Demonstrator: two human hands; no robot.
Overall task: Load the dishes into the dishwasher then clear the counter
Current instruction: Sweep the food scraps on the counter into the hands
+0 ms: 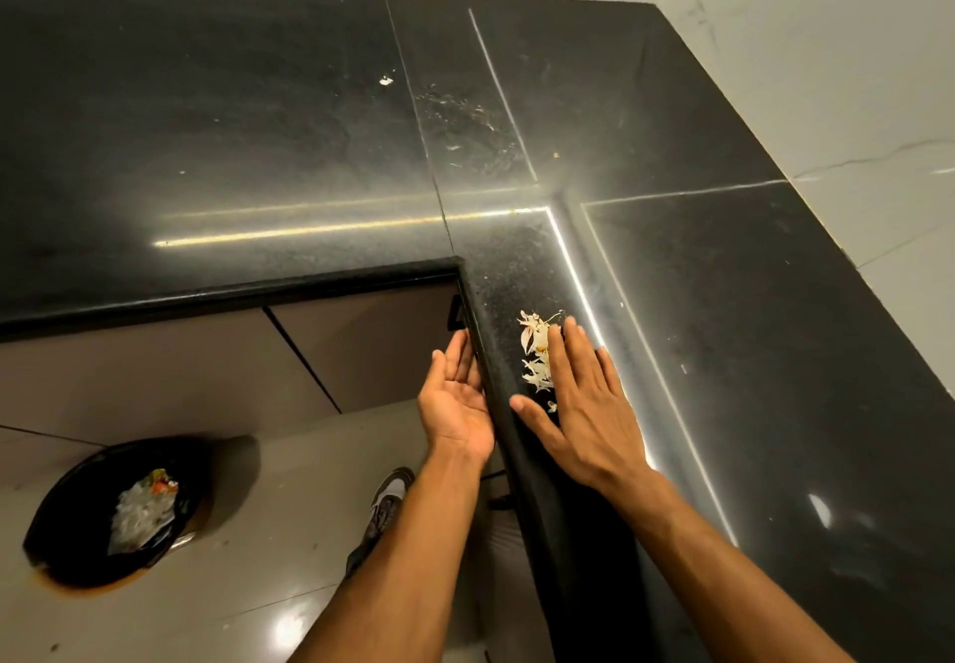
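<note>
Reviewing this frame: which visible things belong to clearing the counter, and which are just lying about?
Job in hand: pale scraps piled near the counter edge; right hand flat beside them; left hand palm-up below the edge; lined bin on the floor; small white scrap farther back.
Just there: cabinet fronts; shoe; marble wall.

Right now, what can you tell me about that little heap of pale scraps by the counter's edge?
The scraps are thin, pale, papery flakes, like dry peelings, with one small orange-yellow bit among them. They lie loose in a narrow strip on the polished black counter, close to its front edge. The right hand lies flat beside them, its straight fingers against the side away from the edge. The left hand is held palm-up just below that edge, not touching them.
</note>
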